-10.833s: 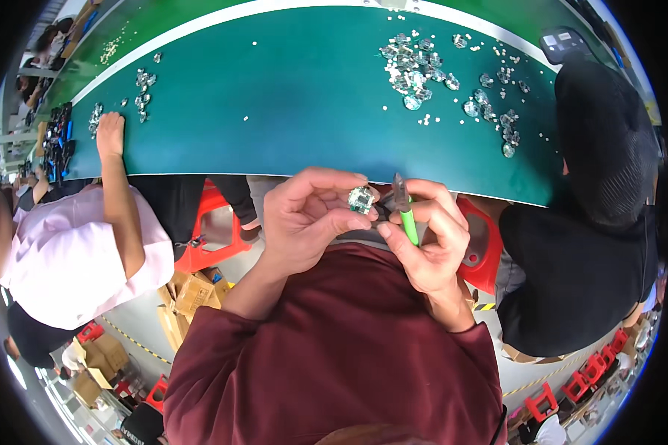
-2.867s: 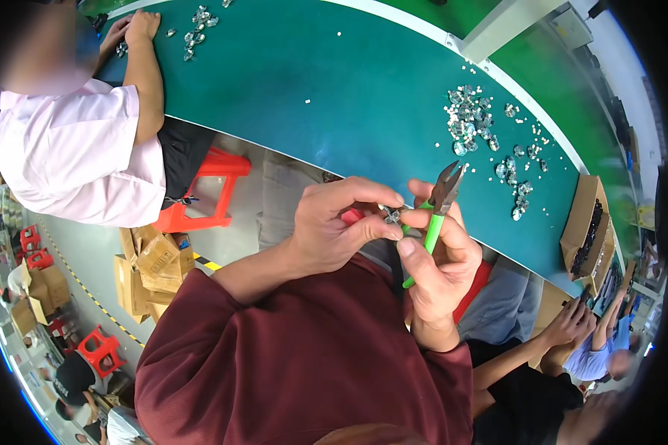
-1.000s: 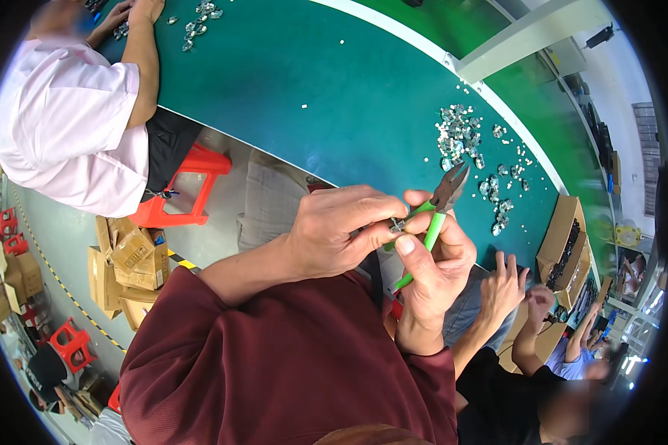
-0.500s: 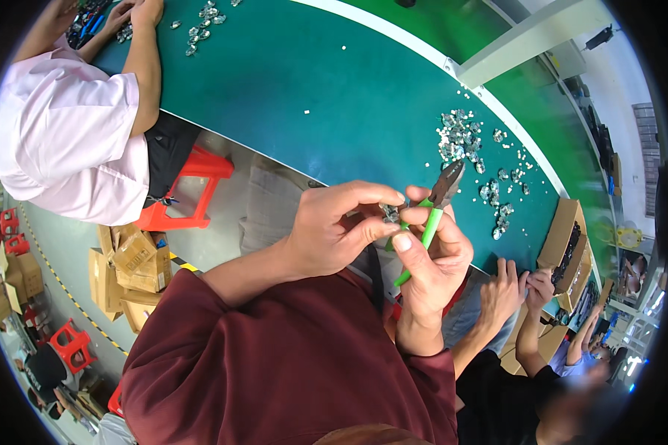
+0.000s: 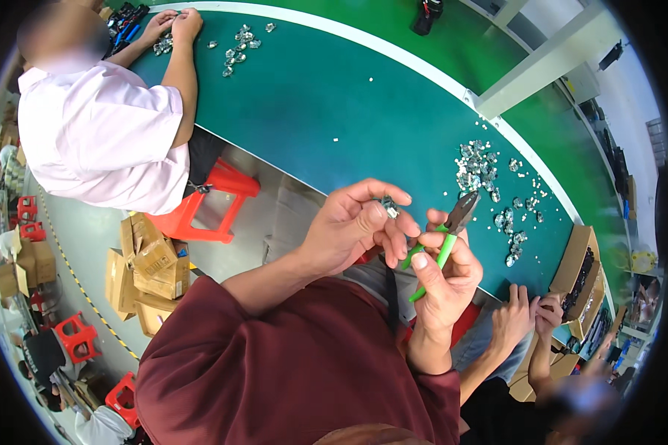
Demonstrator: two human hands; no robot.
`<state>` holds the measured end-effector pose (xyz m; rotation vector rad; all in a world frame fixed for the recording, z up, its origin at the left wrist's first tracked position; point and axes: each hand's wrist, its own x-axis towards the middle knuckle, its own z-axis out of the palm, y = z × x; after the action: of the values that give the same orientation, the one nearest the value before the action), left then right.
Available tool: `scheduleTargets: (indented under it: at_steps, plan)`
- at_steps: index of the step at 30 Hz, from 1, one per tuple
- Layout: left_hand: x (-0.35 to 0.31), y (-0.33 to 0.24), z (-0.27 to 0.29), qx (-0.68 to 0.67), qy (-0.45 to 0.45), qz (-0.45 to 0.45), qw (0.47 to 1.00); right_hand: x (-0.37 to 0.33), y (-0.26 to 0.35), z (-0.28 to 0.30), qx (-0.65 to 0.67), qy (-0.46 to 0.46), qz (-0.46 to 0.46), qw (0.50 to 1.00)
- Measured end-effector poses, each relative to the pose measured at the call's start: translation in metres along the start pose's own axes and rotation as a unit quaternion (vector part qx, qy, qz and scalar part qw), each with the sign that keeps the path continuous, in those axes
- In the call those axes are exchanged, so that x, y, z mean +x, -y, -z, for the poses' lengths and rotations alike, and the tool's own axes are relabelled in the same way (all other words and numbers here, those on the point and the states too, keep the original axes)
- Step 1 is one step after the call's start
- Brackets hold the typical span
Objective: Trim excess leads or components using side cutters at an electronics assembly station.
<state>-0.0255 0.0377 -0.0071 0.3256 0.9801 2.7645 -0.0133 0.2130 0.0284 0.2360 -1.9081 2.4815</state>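
My left hand (image 5: 349, 228) pinches a small shiny metal-and-clear part (image 5: 390, 208) between thumb and fingers, above the near edge of the green table. Just right of it, my right hand (image 5: 450, 276) is closed round green-handled pliers (image 5: 444, 252). Their dark jaws (image 5: 465, 211) point away and to the right, apart from the small part. Beyond the pliers, a pile of similar small parts (image 5: 475, 167) lies on the table among tiny white pieces. More such parts (image 5: 509, 236) lie nearer, to the right.
The green table (image 5: 289, 96) has a pale far edge. A co-worker in a pale shirt (image 5: 104, 137) works at the left, another in black (image 5: 497, 400) at the right. An open cardboard box (image 5: 574, 271) stands at the right end. A red stool (image 5: 215, 200) and cartons (image 5: 152, 259) stand left.
My left hand has drawn the small part away from my right hand and tilted it into clearer sight. The pliers stay in my right hand. The whole view has shifted somewhat.
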Motion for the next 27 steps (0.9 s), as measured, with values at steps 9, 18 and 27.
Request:
scheduleTargets:
  at_steps: [9,18,27]
  plan:
    - [0.000,-0.004,0.004,-0.178,-0.002,0.079,0.981,0.002,-0.001,-0.001,-0.013,-0.002,-0.011,1.000]
    - [0.001,-0.007,0.010,-0.279,0.010,0.090,0.956,0.006,-0.004,0.001,-0.014,-0.003,-0.035,0.999]
    - [0.059,-0.065,0.066,0.230,-0.227,-0.063,0.944,0.009,-0.030,0.034,-0.221,-0.056,0.068,0.971]
